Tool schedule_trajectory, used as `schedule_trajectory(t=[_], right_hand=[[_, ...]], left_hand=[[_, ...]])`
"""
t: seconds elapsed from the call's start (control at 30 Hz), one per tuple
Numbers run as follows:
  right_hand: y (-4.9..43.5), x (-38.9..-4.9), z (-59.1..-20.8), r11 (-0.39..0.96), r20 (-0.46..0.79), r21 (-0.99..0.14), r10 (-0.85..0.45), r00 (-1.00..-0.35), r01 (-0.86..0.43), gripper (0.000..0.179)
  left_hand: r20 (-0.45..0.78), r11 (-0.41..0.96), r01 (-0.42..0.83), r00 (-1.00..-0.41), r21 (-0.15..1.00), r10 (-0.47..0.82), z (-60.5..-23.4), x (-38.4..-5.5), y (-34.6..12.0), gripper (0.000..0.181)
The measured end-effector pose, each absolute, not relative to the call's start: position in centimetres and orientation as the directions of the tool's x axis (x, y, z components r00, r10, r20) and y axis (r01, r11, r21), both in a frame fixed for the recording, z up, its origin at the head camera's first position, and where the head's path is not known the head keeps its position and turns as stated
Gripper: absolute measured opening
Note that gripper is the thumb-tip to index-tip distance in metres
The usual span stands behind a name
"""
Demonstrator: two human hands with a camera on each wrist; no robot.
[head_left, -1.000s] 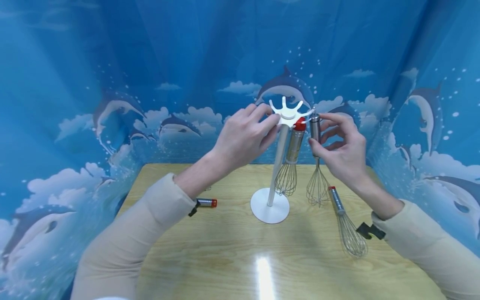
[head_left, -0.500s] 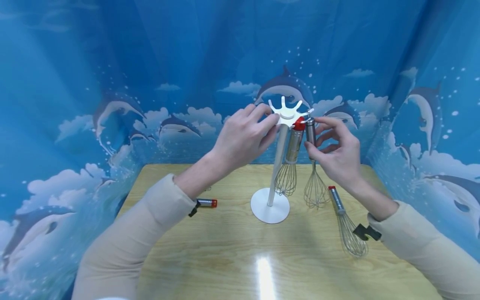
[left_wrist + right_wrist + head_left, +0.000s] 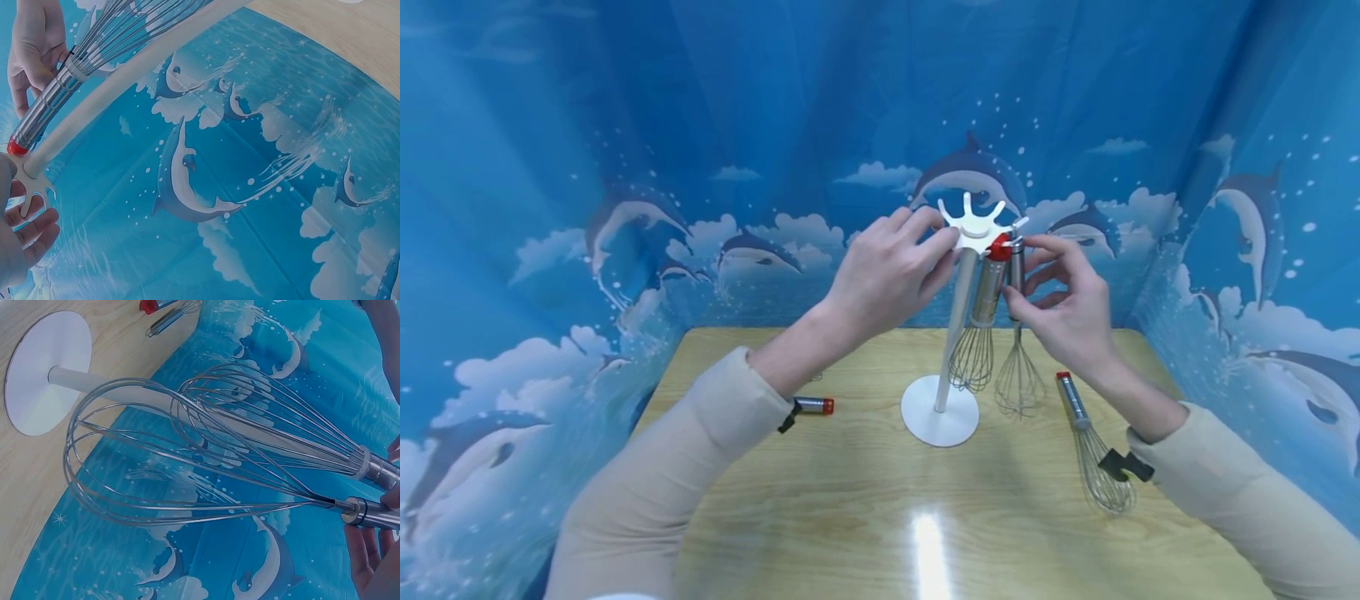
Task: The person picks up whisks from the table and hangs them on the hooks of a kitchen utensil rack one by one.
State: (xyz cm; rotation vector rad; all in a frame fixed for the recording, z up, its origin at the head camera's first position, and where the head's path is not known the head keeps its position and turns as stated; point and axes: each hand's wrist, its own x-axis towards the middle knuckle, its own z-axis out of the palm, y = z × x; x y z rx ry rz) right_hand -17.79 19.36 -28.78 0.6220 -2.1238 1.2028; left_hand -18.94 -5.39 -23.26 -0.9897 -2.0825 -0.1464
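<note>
So, L hand [image 3: 887, 268] grips white stand [image 3: 955, 332] up top; R hand [image 3: 1073, 307], raised opp., pinches steel whisk [image 3: 1017, 271] wires-down.

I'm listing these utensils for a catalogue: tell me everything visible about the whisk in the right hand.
The whisk looks all metal: a shiny silver handle with a dark ring near its lower end, a slim neck, and looped wires forming a balloon. It hangs nearly upright, wires down, above the table, close beside the red-topped whisk. The right hand pinches its handle; whether its top is hooked on the white stand is unclear.
</note>
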Motion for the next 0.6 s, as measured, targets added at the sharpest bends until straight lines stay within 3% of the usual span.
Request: schedule_trajectory(t=[0.6], right_hand=[[19.35, -17.95, -29.06, 0.468, 0.667, -0.612, -0.129, -0.734, -0.638, 0.066]], left_hand=[[0.721, 0.702, 0.672, -0.361, -0.239, 0.591, -23.17, -18.86, -5.39, 0.026]])
